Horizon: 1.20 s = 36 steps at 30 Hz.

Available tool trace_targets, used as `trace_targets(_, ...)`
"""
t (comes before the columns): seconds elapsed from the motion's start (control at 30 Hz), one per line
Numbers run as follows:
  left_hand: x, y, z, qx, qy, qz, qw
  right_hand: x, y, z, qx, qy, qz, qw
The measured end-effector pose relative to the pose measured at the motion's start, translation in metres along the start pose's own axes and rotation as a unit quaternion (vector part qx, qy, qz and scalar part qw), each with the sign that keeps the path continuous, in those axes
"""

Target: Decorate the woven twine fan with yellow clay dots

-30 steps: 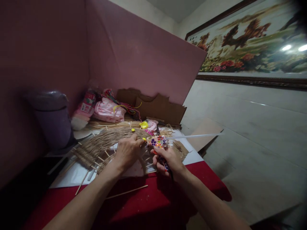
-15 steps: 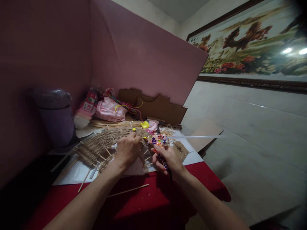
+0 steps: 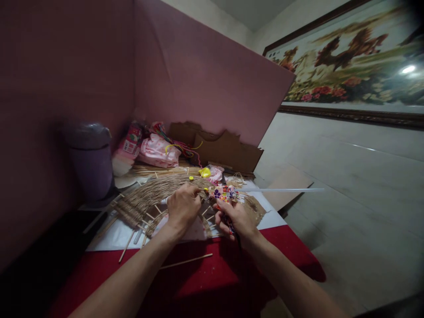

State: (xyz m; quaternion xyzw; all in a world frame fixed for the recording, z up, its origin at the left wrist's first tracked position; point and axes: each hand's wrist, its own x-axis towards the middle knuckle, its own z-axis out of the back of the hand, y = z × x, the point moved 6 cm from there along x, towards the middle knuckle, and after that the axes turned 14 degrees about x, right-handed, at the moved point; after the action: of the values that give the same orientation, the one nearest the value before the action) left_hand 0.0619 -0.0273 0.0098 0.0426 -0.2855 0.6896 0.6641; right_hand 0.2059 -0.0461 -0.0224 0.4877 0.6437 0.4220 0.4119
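Note:
My right hand (image 3: 237, 218) is wrapped round the handle of a hot glue gun (image 3: 220, 193) with a bright floral pattern. A long translucent glue stick (image 3: 285, 190) sticks out of its back to the right; the yellow-tipped nozzle points left. My left hand (image 3: 183, 205), fingers bent and pressed together, is at the woven piece (image 3: 159, 190) close to the nozzle. What its fingertips pinch is hidden. The piece is a curved band of twisted brown cord woven over thin sticks, with stick ends showing along the inner edge. A small yellow cap (image 3: 191, 178) is just beyond my left hand.
A purple bin (image 3: 91, 168) stands at the left. Behind the weaving are a pink patterned bag (image 3: 159, 152), torn cardboard (image 3: 218, 148) and a bundle of sticks (image 3: 142, 171). One loose stick (image 3: 187, 261) lies on the red cloth (image 3: 232, 269). A pink panel (image 3: 205, 75) rises behind.
The whole view has shifted slightly, so things appear a little further right. Both hands keep almost the same pose, with the glue gun still beside my left fingers.

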Motion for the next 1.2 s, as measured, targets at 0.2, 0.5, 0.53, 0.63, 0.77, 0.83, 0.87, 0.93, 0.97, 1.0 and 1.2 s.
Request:
trace_targets(0.2,-0.0011,0.0009,-0.0013,-0.001,0.004,0.007,1.0,0.0021,-0.0025,0.0001,-0.002,0.0,-0.006,1.0)
trace_targets(0.5,-0.002,0.0009,-0.0002,-0.003,0.014,0.001,1.0,0.0019,-0.0045,0.0014,-0.012,-0.009,-0.017,1.0)
trace_targets(0.53,-0.002,0.0008,-0.0002,-0.003,0.016,0.001,1.0,0.0018,-0.0046,0.0013,-0.01,-0.009,-0.019,1.0)
trace_targets(0.63,-0.0016,0.0009,0.0,-0.002,0.018,0.003,1.0,0.0016,-0.0051,0.0017,-0.007,-0.013,-0.023,1.0)
trace_targets(0.77,-0.0004,0.0008,0.0007,-0.003,0.015,0.002,1.0,0.0012,-0.0056,0.0034,-0.009,-0.023,-0.027,0.999)
trace_targets(0.83,-0.0002,0.0009,0.0009,-0.005,0.012,0.002,1.0,0.0007,-0.006,0.0045,-0.012,-0.032,-0.032,0.999)
trace_targets(0.87,-0.0002,0.0009,0.001,-0.005,0.009,0.002,1.0,0.0005,-0.0062,0.0049,-0.014,-0.035,-0.034,0.999)
trace_targets(0.93,-0.0004,0.0011,0.0011,-0.004,0.005,0.002,1.0,0.0001,-0.0068,0.0056,-0.017,-0.041,-0.04,0.998)
trace_targets(0.97,-0.0006,0.0009,0.0012,-0.004,0.003,0.001,1.0,0.0001,-0.007,0.0058,-0.018,-0.042,-0.041,0.998)
trace_targets(1.0,-0.0008,0.0008,0.0013,-0.002,0.002,0.0,1.0,0.0001,-0.007,0.0058,-0.016,-0.04,-0.04,0.998)
trace_targets(1.2,-0.0012,0.0007,0.0018,0.002,0.005,0.0,1.0,-0.0018,-0.0047,0.0036,-0.001,-0.017,-0.028,0.999)
